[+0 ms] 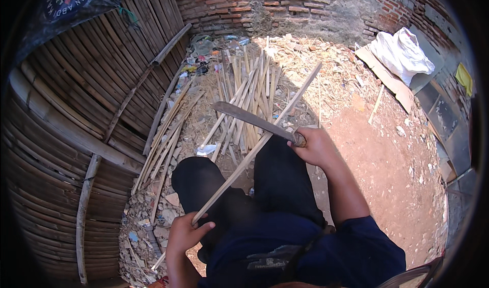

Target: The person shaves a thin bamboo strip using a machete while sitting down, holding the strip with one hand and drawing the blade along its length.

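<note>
While the woven bamboo wall (pixel 76 99) and the heap of cut slats (pixel 244 89) on the dirt ground (pixel 387 150) crowd the left, the right hand (pixel 316 146) clenches a machete (pixel 254 120) laid across the long bamboo strip (pixel 254 148) that the left hand (pixel 186 233) grasps over the knees, seemingly mid-shaving, which would call for a steady, controlled stroke.

To my right I see open red dirt ground (pixel 387 155), free for the hands to pass. Straight ahead a heap of bamboo slats (pixel 249 89) blocks the way, with the long machete blade (pixel 247 117) crossing above it. On my left the woven bamboo fence (pixel 86 99) closes that side off, rubble (pixel 145 222) along its foot.
</note>
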`<state>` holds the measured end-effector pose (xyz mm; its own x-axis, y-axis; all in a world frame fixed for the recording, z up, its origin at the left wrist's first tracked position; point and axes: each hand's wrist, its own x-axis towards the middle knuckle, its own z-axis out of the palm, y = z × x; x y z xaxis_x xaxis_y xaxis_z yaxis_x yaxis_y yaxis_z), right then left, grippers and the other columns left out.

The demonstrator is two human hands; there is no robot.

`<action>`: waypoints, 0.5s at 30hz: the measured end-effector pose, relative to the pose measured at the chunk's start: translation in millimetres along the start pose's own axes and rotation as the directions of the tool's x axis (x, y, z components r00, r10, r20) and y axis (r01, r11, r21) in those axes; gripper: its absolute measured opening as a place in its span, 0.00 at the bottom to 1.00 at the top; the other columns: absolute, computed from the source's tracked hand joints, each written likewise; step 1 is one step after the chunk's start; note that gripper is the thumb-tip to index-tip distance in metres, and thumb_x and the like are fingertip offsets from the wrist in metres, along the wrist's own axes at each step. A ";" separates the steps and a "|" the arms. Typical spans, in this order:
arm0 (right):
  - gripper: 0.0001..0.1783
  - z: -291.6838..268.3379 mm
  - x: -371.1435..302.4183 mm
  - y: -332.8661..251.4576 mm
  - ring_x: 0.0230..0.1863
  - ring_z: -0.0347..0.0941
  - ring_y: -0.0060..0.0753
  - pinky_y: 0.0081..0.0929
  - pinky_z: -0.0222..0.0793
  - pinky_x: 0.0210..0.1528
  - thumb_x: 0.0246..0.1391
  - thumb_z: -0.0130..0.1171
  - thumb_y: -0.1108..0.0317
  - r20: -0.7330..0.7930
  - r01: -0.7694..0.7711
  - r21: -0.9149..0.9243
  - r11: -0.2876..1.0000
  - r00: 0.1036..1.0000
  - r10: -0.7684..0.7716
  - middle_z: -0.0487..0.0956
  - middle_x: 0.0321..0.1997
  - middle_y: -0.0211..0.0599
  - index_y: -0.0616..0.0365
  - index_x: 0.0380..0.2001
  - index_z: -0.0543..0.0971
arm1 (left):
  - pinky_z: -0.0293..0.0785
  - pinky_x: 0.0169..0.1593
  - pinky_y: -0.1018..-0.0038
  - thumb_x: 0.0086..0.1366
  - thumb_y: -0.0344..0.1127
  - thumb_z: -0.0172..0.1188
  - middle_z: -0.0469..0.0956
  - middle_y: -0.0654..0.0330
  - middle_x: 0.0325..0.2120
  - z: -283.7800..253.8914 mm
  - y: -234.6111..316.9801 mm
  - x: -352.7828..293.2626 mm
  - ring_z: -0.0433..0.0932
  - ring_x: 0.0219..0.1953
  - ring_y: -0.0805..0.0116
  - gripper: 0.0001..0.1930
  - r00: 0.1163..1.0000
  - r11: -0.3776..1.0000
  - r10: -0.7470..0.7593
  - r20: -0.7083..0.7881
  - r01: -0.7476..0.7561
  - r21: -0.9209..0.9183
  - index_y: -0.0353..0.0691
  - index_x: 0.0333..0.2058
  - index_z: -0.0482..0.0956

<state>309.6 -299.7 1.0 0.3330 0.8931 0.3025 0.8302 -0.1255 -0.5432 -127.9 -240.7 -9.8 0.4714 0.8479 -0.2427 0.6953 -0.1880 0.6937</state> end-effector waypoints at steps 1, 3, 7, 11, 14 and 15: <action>0.13 12.6 -6.3 -10.2 0.33 0.80 0.61 0.49 0.74 0.36 0.50 0.71 0.60 0.061 0.130 0.031 0.991 0.989 -0.132 0.80 0.27 0.52 0.58 0.32 0.82 | 0.66 0.26 0.74 0.56 0.48 0.80 0.68 0.67 0.14 4.8 2.7 4.6 0.68 0.19 0.77 0.26 1.000 1.000 0.023 0.001 -0.023 0.003 0.36 0.47 0.87; 0.13 26.1 -15.3 -28.7 0.33 0.80 0.59 0.50 0.75 0.37 0.45 0.71 0.62 0.260 0.303 0.022 0.953 0.918 -0.298 0.82 0.28 0.48 0.56 0.33 0.83 | 0.66 0.26 0.74 0.56 0.50 0.79 0.67 0.66 0.13 6.7 10.2 9.5 0.67 0.18 0.76 0.27 0.997 0.997 0.081 0.013 -0.081 -0.006 0.36 0.47 0.87; 0.13 20.8 -12.8 -21.3 0.31 0.80 0.56 0.47 0.74 0.35 0.46 0.72 0.61 0.330 0.338 0.145 0.930 0.869 -0.368 0.81 0.27 0.47 0.56 0.32 0.83 | 0.61 0.25 0.75 0.56 0.49 0.79 0.64 0.69 0.14 -2.3 8.2 8.4 0.63 0.19 0.79 0.27 0.992 0.995 0.089 0.087 -0.084 -0.059 0.36 0.47 0.86; 0.17 -1.7 -1.1 15.7 0.32 0.80 0.53 0.45 0.75 0.38 0.51 0.73 0.56 0.114 -0.012 0.129 0.992 0.993 -0.003 0.81 0.26 0.49 0.59 0.33 0.83 | 0.58 0.27 0.79 0.57 0.41 0.80 0.63 0.76 0.16 -19.1 5.2 -1.0 0.62 0.21 0.85 0.25 0.996 0.995 -0.038 0.080 0.045 -0.086 0.34 0.49 0.85; 0.18 -12.0 -1.7 17.6 0.28 0.79 0.49 0.40 0.73 0.35 0.52 0.74 0.58 -0.049 -0.100 0.126 0.987 0.993 0.107 0.80 0.26 0.49 0.63 0.33 0.82 | 0.58 0.27 0.79 0.58 0.41 0.80 0.63 0.76 0.17 -16.5 8.1 -3.6 0.61 0.21 0.84 0.24 0.996 0.993 -0.056 0.065 0.062 -0.096 0.34 0.49 0.85; 0.18 -9.5 -7.1 14.3 0.28 0.79 0.50 0.40 0.73 0.36 0.52 0.74 0.59 -0.030 -0.083 0.131 0.988 0.996 0.088 0.81 0.26 0.50 0.63 0.33 0.82 | 0.59 0.27 0.80 0.58 0.41 0.80 0.64 0.76 0.17 -12.7 9.2 -1.6 0.61 0.22 0.84 0.24 0.997 0.991 -0.036 0.074 0.045 -0.128 0.34 0.49 0.85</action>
<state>323.4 -311.9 -1.5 0.4183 0.8649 0.2773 0.7339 -0.1420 -0.6642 -129.1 -237.5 5.6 0.4847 0.8153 -0.3167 0.6409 -0.0846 0.7629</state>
